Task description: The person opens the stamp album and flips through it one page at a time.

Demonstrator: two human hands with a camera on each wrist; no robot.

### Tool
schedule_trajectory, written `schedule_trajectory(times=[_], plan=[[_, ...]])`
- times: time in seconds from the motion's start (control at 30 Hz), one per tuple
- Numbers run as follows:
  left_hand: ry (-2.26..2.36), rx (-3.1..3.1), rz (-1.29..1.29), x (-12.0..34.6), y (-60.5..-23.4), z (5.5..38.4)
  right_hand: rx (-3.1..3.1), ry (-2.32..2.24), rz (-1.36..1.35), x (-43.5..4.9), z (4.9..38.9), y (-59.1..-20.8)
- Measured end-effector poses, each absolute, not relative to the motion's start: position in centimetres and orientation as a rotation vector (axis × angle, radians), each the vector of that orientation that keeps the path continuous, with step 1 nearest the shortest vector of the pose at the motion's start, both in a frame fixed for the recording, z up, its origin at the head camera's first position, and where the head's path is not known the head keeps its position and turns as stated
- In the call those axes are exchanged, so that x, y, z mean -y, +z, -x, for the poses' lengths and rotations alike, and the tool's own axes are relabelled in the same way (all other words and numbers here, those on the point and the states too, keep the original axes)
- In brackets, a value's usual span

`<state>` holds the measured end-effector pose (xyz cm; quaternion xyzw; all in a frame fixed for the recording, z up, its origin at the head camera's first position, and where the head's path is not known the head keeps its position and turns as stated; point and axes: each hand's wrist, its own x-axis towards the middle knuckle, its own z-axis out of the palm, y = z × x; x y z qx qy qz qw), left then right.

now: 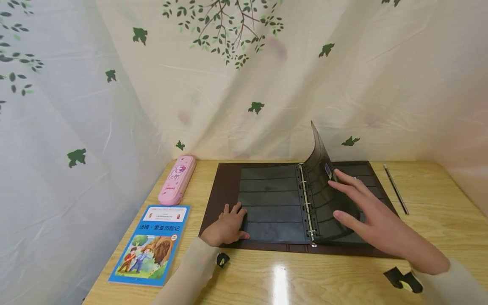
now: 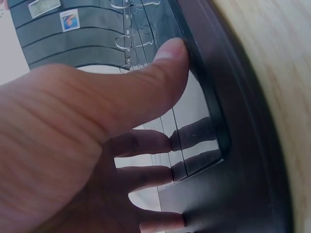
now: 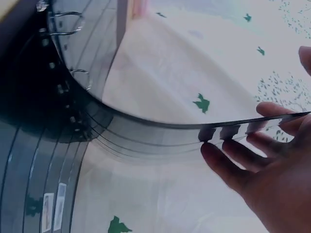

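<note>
An open ring binder album (image 1: 223, 186) with a dark brown cover and black pocket pages lies on the table. My left hand (image 1: 228, 225) rests spread on the lower left corner of the left page (image 1: 271, 201); its thumb lies along the edge in the left wrist view. One page (image 1: 322, 195) stands curved up from the metal rings (image 1: 305, 192). Against this raised page, my right hand (image 1: 381, 222) touches with extended fingers (image 3: 221, 162). A small stamp (image 1: 328, 170) shows on that page. More stamps (image 2: 69, 20) sit in pockets in the left wrist view.
Left of the binder are a pink pencil case (image 1: 177, 180) and a blue-covered book (image 1: 149, 245). A pencil (image 1: 395, 189) lies to the right. Behind the wooden table (image 1: 244, 279) hangs a pale curtain (image 1: 213, 106) with green leaf and bird prints.
</note>
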<state>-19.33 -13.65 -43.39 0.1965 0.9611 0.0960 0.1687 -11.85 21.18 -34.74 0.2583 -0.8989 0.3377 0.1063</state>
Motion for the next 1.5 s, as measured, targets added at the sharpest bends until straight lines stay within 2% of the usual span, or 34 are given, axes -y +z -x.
schedule_trajectory(times=[0.5, 0.83, 1.13, 1.33, 1.5], plan=[[0.250, -2.737, -0.569, 13.5, -43.2, 19.4, 2.553, 1.260, -0.928, -20.0, 13.7, -33.5], [0.241, -2.744, -0.586, 13.6, -43.0, 19.4, 2.554, 1.464, -0.914, -19.5, 15.3, -37.5], [0.244, -2.794, -0.699, 14.9, -43.8, 19.9, 2.629, 1.223, -0.860, -19.1, 16.5, -41.2], [0.441, -2.824, -0.787, 16.3, -43.6, 20.8, 2.679, 1.192, -0.816, -18.6, 16.8, -42.5], [0.657, -2.991, -0.748, 17.0, -43.0, 21.6, 2.722, 1.151, -0.849, -18.4, 17.0, -43.2]])
